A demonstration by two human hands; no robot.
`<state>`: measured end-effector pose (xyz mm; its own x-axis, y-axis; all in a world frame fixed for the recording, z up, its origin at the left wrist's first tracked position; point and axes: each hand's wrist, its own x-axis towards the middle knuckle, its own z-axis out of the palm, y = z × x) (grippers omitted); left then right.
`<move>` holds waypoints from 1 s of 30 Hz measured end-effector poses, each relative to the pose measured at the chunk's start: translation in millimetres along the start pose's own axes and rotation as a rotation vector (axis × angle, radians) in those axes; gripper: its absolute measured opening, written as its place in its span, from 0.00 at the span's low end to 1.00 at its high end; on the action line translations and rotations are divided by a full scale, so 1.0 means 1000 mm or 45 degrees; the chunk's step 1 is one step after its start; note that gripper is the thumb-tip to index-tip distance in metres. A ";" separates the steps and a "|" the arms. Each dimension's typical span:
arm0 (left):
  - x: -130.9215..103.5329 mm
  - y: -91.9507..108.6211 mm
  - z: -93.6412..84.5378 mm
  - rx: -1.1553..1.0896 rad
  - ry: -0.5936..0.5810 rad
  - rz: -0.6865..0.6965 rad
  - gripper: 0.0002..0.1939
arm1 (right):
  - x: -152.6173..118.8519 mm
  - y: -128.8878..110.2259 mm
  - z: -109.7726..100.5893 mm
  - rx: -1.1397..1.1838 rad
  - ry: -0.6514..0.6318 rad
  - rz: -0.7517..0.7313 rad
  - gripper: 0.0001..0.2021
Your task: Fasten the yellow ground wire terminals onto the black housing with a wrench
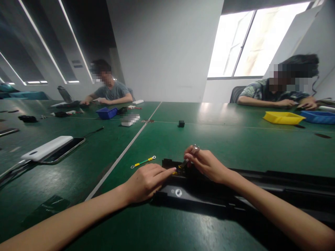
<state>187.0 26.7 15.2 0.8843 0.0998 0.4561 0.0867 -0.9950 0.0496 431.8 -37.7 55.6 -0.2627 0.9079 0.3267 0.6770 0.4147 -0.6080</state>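
A long black housing lies across the table in front of me, reaching off to the right. My left hand grips its left end, with the index finger stretched to small yellow parts inside. Over the same end, my right hand is closed on a small hand tool with a round silvery end. Its thin shaft slants down toward the yellow parts; the tip cannot be made out. Behind my left hand rests a green-and-yellow ground wire with a ring terminal at each end.
On the left lie a white power bank and a phone. A small black block sits farther back. Blue and yellow bins stand near two seated people across the green table.
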 end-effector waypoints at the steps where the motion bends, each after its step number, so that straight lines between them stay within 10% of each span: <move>1: 0.000 0.000 0.000 -0.004 -0.008 -0.002 0.22 | 0.000 0.000 0.000 -0.001 -0.002 0.002 0.18; 30: -0.001 -0.001 0.001 -0.005 -0.010 -0.002 0.22 | 0.000 -0.002 -0.001 0.043 -0.054 -0.005 0.18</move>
<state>186.3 27.7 13.2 0.8877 0.1010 0.4492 0.0862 -0.9949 0.0533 430.7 -39.0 57.6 -0.2946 0.9078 0.2986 0.6524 0.4194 -0.6312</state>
